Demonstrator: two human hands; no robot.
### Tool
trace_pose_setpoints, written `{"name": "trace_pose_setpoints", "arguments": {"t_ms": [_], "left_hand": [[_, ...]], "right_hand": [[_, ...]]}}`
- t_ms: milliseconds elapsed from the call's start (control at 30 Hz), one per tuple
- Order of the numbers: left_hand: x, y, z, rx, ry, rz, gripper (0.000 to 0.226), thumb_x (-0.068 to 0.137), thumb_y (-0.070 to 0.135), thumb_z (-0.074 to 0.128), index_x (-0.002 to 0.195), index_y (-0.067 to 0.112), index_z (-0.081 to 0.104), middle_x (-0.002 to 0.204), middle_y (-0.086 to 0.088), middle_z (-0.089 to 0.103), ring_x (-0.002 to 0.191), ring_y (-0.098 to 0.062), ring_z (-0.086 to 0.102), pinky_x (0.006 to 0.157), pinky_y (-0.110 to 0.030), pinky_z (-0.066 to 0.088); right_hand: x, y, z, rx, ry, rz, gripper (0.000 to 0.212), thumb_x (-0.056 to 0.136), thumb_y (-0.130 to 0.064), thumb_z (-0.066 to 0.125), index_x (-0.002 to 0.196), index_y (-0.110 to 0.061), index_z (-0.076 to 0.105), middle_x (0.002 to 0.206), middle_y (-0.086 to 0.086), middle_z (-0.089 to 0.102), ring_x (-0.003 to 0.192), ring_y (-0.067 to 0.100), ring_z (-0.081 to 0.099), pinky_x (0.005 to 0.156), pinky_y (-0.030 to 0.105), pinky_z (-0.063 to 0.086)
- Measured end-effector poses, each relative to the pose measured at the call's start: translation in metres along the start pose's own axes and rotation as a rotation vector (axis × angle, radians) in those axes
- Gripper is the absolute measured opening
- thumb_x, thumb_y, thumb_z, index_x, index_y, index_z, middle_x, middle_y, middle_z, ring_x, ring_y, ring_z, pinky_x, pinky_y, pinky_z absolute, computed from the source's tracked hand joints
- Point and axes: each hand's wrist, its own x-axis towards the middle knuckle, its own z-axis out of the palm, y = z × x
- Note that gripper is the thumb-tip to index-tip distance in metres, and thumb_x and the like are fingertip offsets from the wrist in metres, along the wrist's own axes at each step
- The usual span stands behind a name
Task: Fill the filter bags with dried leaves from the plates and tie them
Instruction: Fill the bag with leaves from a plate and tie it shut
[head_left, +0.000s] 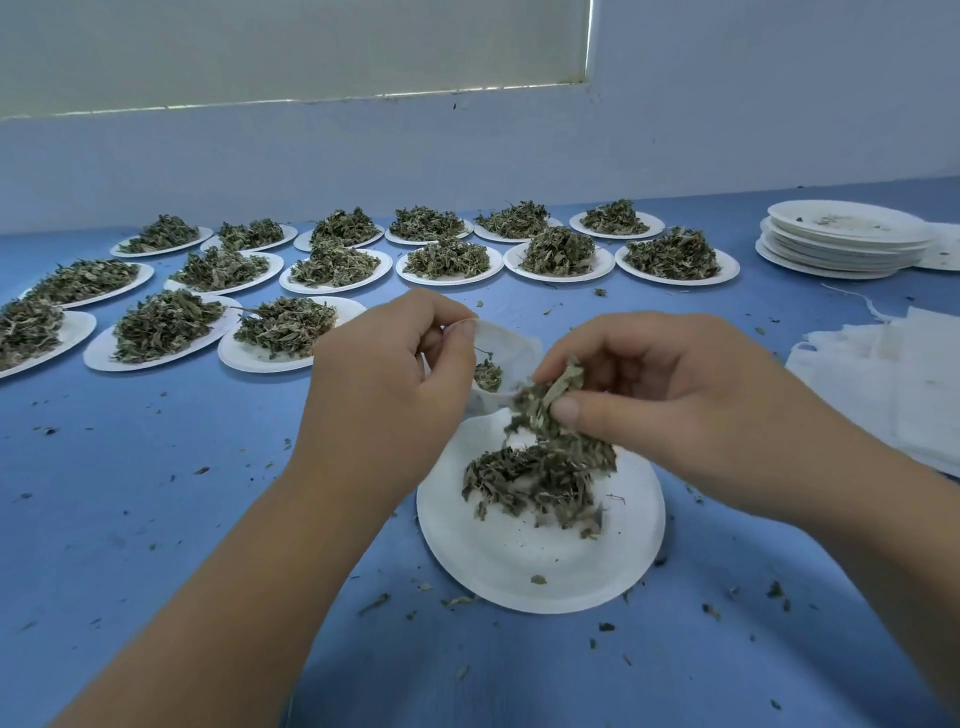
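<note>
A white paper plate (524, 561) lies in front of me on the blue table, with a heap of dried leaves (535, 478) on it. Just above the plate's far edge my left hand (384, 384) pinches the rim of a white filter bag (506, 348) and holds its mouth wide. A few leaves lie inside the bag. My right hand (670, 395) pinches a clump of dried leaves (545, 400) between thumb and fingers, right beside the bag's mouth.
Several white plates heaped with dried leaves (332, 265) stand in rows across the far left and middle. A stack of bare plates (847, 239) sits at the far right. Flat white filter bags (893, 379) lie in a pile at the right. Leaf crumbs litter the table.
</note>
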Motion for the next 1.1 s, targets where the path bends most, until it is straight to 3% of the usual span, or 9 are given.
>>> {"name": "trace_pose_setpoints", "arguments": {"t_ms": [67,200,433,633,867,1100], "left_hand": [[-0.001,0.001,0.002,0.013,-0.009,0.017,0.015,0.088,0.021,0.056,0.086,0.016,0.07,0.059,0.007,0.052,0.057,-0.01,0.046,0.052,-0.015,0.035],[-0.002,0.004,0.006,0.043,-0.01,0.043,0.013,0.087,0.018,0.058,0.084,0.013,0.07,0.056,0.0,0.053,0.059,-0.011,0.045,0.052,-0.015,0.034],[-0.009,0.01,0.014,0.038,-0.069,0.047,0.012,0.085,0.022,0.059,0.083,0.018,0.07,0.056,0.003,0.054,0.059,-0.012,0.048,0.053,-0.025,0.037],[-0.011,0.013,0.017,0.002,-0.086,0.032,0.011,0.084,0.022,0.059,0.083,0.02,0.07,0.055,0.006,0.051,0.056,-0.008,0.046,0.052,-0.018,0.036],[-0.015,0.016,0.021,-0.065,-0.151,-0.035,0.011,0.084,0.026,0.058,0.082,0.026,0.069,0.052,0.008,0.05,0.051,-0.002,0.044,0.05,-0.011,0.031],[-0.015,0.016,0.02,-0.101,-0.161,-0.086,0.011,0.087,0.02,0.062,0.083,0.027,0.069,0.065,0.006,0.057,0.05,-0.001,0.045,0.051,-0.01,0.034]], "right_hand": [[0.001,-0.001,-0.002,0.077,0.072,0.021,0.012,0.078,-0.02,0.071,0.086,-0.028,0.072,0.067,-0.009,0.063,0.066,0.011,0.06,0.065,0.021,0.05],[0.002,-0.001,0.002,0.085,0.156,0.059,0.011,0.076,-0.019,0.071,0.083,-0.027,0.073,0.073,-0.001,0.067,0.073,0.023,0.064,0.069,0.03,0.052],[0.002,0.001,0.017,-0.2,0.247,0.074,0.012,0.072,-0.03,0.072,0.083,-0.032,0.066,0.079,-0.019,0.064,0.063,0.001,0.056,0.061,0.013,0.044],[0.002,0.006,0.017,-0.315,0.301,0.069,0.01,0.07,-0.037,0.067,0.076,-0.031,0.062,0.073,-0.015,0.061,0.06,0.003,0.053,0.058,0.012,0.041],[0.002,0.01,0.018,-0.545,0.275,0.042,0.004,0.079,-0.032,0.065,0.079,-0.032,0.068,0.067,-0.013,0.057,0.074,0.003,0.052,0.062,0.012,0.036],[0.0,0.007,0.017,-0.42,0.292,0.064,0.013,0.073,-0.04,0.063,0.085,-0.036,0.06,0.072,-0.021,0.061,0.073,-0.007,0.057,0.063,0.012,0.044]]}}
